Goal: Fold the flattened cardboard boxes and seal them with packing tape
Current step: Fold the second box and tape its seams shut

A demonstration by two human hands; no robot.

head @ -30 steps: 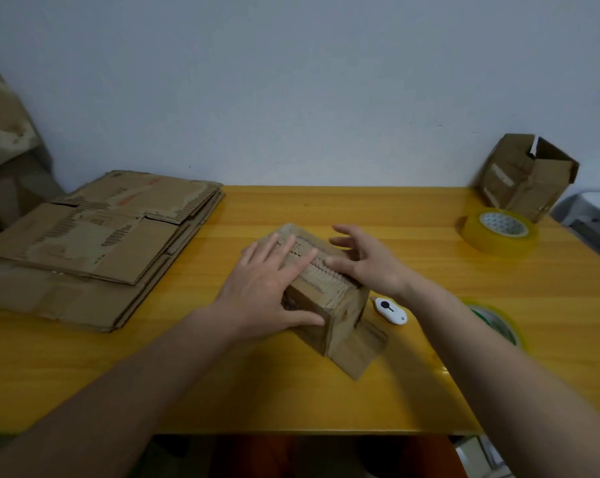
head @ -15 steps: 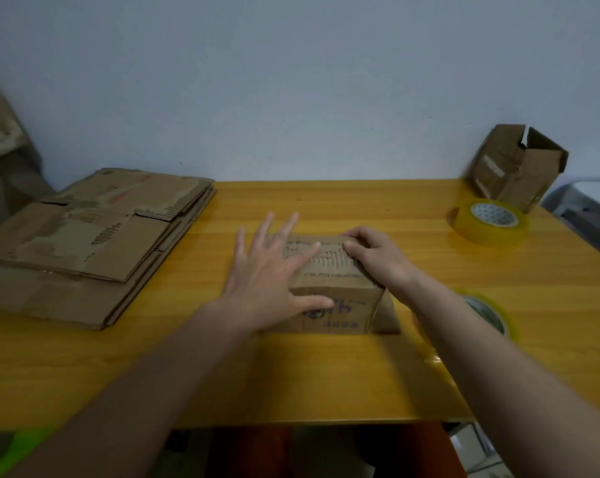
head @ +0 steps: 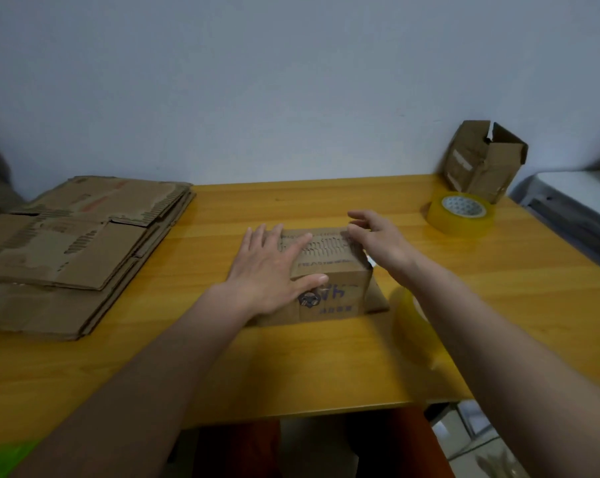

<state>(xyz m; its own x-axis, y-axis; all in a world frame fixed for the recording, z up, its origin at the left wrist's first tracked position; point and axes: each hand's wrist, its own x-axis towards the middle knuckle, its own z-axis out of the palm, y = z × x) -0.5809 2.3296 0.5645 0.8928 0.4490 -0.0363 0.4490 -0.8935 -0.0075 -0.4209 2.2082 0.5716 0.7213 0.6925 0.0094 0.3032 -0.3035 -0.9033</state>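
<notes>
A small folded cardboard box point(head: 329, 270) stands in the middle of the yellow wooden table point(head: 291, 367), its printed side facing me and a loose flap lying out at its right end. My left hand point(head: 274, 270) lies flat on the box's top left, fingers spread and thumb along the front edge. My right hand point(head: 377, 239) hovers over the top right corner with loosely bent fingers, holding nothing. One roll of yellowish packing tape point(head: 460, 213) lies at the back right. A second roll point(head: 409, 315) is partly hidden behind my right forearm.
A stack of flattened cardboard boxes point(head: 74, 253) covers the table's left end. An opened cardboard box point(head: 481, 160) leans against the wall at the back right corner. A grey-white unit point(head: 574, 208) stands beyond the table's right edge.
The box has turned from a diagonal tilt to sit square, printed side toward me. My right hand has come off the top edge and its fingers have loosened. The white cutter is now hidden.
</notes>
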